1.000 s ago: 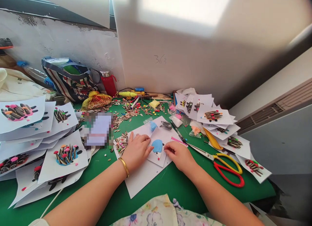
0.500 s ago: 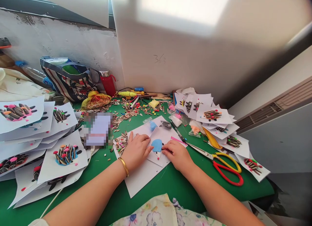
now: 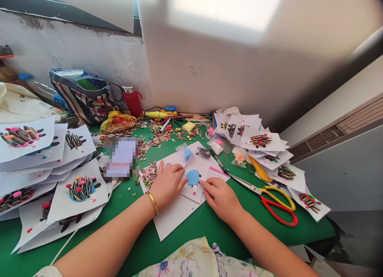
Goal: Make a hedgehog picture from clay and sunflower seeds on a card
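A small white card [image 3: 188, 192] lies on a larger white sheet [image 3: 168, 223]. On the card is a flattened blue clay patch [image 3: 192, 176] with a black dot at its right edge and a drawn face with a pink nose below. My left hand [image 3: 167, 185], with a gold bangle at the wrist, rests on the card's left side, fingers out and thumb beside the blue clay. My right hand [image 3: 221, 197] reaches in from the right, its index fingertip touching the card near the blue clay. Nothing shows between its fingers.
Finished seed hedgehog cards [image 3: 82, 189] are piled left, and more cards [image 3: 265, 140] right. Scissors [image 3: 278, 205] lie right of the sheet beside a black pen [image 3: 218, 159]. Sunflower seeds [image 3: 149, 175] and bagged clay [image 3: 239, 159] lie around. A phone [image 3: 121, 157] sits left.
My right hand has shifted slightly right and down, its index finger straighter and its grouped fingertips drawn apart. The black dot by the blue clay is now more exposed. My left hand stays put.
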Demonstrator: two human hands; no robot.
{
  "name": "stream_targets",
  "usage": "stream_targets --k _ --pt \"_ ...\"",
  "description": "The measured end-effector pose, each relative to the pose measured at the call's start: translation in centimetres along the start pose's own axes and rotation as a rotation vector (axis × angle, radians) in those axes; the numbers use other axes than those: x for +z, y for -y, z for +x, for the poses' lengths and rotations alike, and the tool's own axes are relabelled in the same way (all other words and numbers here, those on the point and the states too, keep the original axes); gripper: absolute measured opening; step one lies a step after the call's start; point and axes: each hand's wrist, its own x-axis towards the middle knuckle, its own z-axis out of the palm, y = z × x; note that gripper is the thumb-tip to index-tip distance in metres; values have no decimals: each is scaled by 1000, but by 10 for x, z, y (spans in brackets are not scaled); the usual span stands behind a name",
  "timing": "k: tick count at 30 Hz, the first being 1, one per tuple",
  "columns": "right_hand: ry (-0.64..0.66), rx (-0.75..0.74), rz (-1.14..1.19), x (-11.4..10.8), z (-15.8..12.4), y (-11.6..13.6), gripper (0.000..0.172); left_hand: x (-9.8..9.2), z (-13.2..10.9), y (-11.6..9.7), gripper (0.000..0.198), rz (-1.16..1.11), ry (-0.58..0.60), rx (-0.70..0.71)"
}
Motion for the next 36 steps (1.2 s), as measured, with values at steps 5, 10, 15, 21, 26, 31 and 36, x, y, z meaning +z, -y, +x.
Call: stream_targets --k 5,10,15,21,26,31,36 --pt "11 -24 -68 4 2 0 33 -1 0 -1 27 -14 0 -2" --pt "26 -22 -102 4 1 0 34 -1 0 0 28 -20 7 -9" --pt "14 21 -5 0 1 1 39 -1 0 0 29 -22 -1 -2" --pt "36 19 -29 -1 2 3 37 -1 -1 0 28 -26 -14 5" --pt "30 35 -33 1 2 2 37 0 0 0 28 -25 -11 3" --pt "37 36 -49 2 4 2 35 -1 0 0 27 -19 -3 -1" --pt "48 32 -67 2 5 3 33 -2 0 -1 27 -16 4 -4"
